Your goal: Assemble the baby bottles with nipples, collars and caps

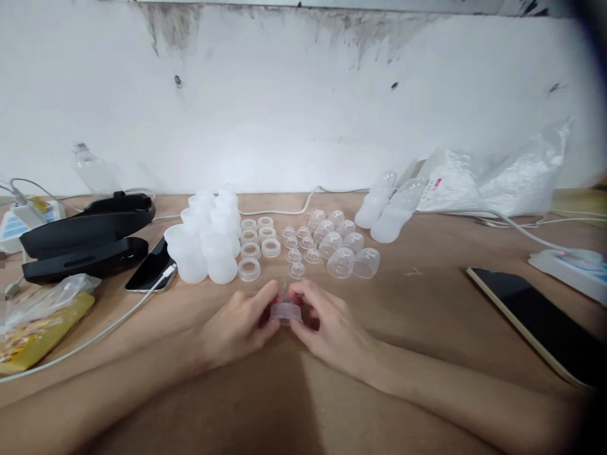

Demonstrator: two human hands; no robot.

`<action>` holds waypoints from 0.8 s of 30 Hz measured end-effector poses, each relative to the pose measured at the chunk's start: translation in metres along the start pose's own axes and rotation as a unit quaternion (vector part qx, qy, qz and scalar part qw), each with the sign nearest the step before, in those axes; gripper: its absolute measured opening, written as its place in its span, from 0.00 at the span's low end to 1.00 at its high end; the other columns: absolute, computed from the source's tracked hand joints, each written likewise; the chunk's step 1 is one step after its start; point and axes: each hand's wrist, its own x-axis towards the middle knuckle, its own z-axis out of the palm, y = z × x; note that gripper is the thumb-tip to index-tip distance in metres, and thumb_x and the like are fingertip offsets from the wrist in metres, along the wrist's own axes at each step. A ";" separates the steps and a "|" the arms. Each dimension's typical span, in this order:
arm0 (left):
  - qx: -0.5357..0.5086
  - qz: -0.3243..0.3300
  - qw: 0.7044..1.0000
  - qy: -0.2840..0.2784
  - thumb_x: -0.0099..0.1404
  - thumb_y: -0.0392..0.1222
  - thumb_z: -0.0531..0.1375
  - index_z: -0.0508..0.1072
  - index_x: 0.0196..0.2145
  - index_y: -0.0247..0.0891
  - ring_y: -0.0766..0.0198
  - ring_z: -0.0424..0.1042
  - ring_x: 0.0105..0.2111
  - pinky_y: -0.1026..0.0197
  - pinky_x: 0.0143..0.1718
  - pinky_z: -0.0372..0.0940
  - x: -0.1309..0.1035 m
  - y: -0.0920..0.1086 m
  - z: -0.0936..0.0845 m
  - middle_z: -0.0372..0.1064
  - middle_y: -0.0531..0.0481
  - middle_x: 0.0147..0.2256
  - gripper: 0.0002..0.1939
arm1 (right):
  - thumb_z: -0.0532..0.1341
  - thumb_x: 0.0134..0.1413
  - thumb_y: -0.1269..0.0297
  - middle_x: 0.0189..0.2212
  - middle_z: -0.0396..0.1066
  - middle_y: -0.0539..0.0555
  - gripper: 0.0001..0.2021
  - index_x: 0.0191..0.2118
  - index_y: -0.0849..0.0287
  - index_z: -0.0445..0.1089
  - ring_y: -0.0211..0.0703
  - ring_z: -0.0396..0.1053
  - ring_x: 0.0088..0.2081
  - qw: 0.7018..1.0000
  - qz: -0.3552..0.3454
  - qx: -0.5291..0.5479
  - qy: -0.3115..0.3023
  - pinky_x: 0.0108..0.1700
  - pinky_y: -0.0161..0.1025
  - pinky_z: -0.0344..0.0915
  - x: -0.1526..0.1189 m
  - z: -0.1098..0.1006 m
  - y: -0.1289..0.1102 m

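Note:
My left hand [246, 319] and my right hand [332, 322] meet at the front middle of the table, both closed on a clear bottle collar ring [286, 312]. Fingertips pinch its two sides. A clear nipple [285, 291] pokes up from the ring between my fingers; how far it is seated cannot be seen. Just beyond lie several loose rings [249, 270] in two columns. Several clear nipples [298, 271] stand to their right, and several clear domed caps [340, 263] beside those. Several frosted white bottles [222, 259] stand in a group to the left.
Two capped bottles [392, 221] stand back right, near plastic bags [516, 177]. A phone [531, 322] and power strip [573, 268] lie right. Left are another phone [150, 270] with a white cable [109, 332], a black case [90, 237], a snack bag [47, 328] and a clear bottle [95, 170].

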 end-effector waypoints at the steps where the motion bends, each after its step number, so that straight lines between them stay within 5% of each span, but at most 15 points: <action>1: 0.012 -0.003 1.000 0.011 0.60 0.34 0.51 0.56 0.32 0.41 0.71 0.60 0.18 0.69 0.20 0.53 -0.001 0.000 0.001 0.59 0.60 0.21 0.05 | 0.55 0.48 0.75 0.31 0.62 0.49 0.12 0.39 0.55 0.56 0.36 0.63 0.30 1.000 0.016 0.026 -0.008 0.28 0.33 0.62 0.000 -0.001 0.000; 6: 0.113 0.089 0.987 0.077 0.63 0.32 0.47 0.58 0.36 0.39 0.66 0.67 0.27 0.66 0.26 0.59 -0.002 -0.005 -0.003 0.66 0.52 0.29 0.05 | 0.59 0.48 0.62 0.39 0.60 0.53 0.21 0.46 0.55 0.49 0.34 0.65 0.31 0.956 0.115 0.262 -0.068 0.31 0.35 0.64 0.005 -0.006 -0.001; 13: 0.226 0.150 0.962 0.027 0.62 0.39 0.50 0.61 0.42 0.35 0.57 0.68 0.36 0.59 0.31 0.64 0.002 0.015 -0.030 0.67 0.43 0.39 0.11 | 0.64 0.42 0.65 0.33 0.66 0.51 0.22 0.45 0.58 0.58 0.35 0.66 0.31 0.908 0.164 0.379 -0.075 0.28 0.32 0.63 0.012 -0.004 0.005; 17: 0.310 0.084 0.938 0.131 0.59 0.51 0.52 0.59 0.44 0.35 0.50 0.63 0.44 0.49 0.41 0.59 0.002 0.020 -0.068 0.63 0.39 0.45 0.21 | 0.64 0.43 0.63 0.34 0.68 0.53 0.20 0.44 0.60 0.62 0.35 0.67 0.30 0.891 0.175 0.412 -0.080 0.26 0.32 0.63 0.013 -0.005 0.008; 20: 0.450 -0.050 0.871 0.189 0.58 0.61 0.49 0.58 0.47 0.31 0.41 0.60 0.45 0.43 0.43 0.53 0.005 0.008 -0.087 0.63 0.34 0.44 0.31 | 0.64 0.42 0.63 0.33 0.69 0.53 0.21 0.45 0.60 0.61 0.37 0.68 0.31 0.891 0.180 0.409 -0.081 0.28 0.33 0.63 0.012 -0.005 0.010; 24: 0.529 -0.093 0.834 0.126 0.57 0.64 0.48 0.61 0.45 0.27 0.39 0.60 0.45 0.43 0.43 0.53 0.008 -0.008 -0.091 0.68 0.34 0.37 0.34 | 0.65 0.41 0.61 0.32 0.69 0.53 0.22 0.44 0.59 0.61 0.38 0.69 0.31 0.893 0.182 0.404 -0.079 0.27 0.34 0.63 0.011 -0.004 0.010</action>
